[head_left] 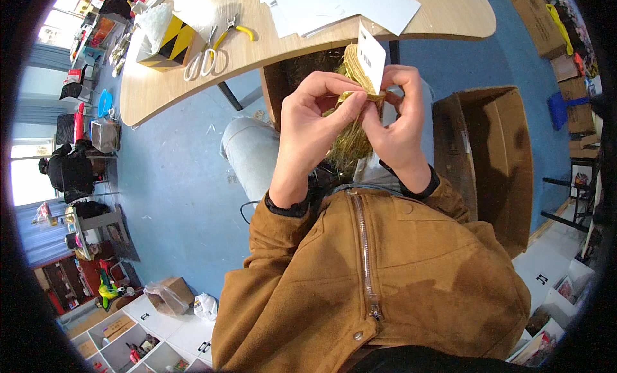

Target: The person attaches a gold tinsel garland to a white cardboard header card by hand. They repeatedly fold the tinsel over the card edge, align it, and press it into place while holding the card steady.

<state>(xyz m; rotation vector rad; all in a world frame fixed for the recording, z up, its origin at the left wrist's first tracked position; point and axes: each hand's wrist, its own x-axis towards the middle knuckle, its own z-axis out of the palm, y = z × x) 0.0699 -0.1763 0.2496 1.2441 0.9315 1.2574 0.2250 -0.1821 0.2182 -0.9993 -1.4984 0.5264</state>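
Brown jacket [302,289] nearest; beyond it, your left hand [312,119] and right hand [402,128], equally near, pinch gold tinsel [350,145] between their fingers, long axis toward the bench [222,6].

No legible text recorded. White tag [371,59]: small dark print, too small to read. White paper sheets [340,8] on the desk [453,16]: faint grey print, likewise unreadable. Box [178,44] at the desk's left: bold black-and-yellow hazard-style pattern on its side.
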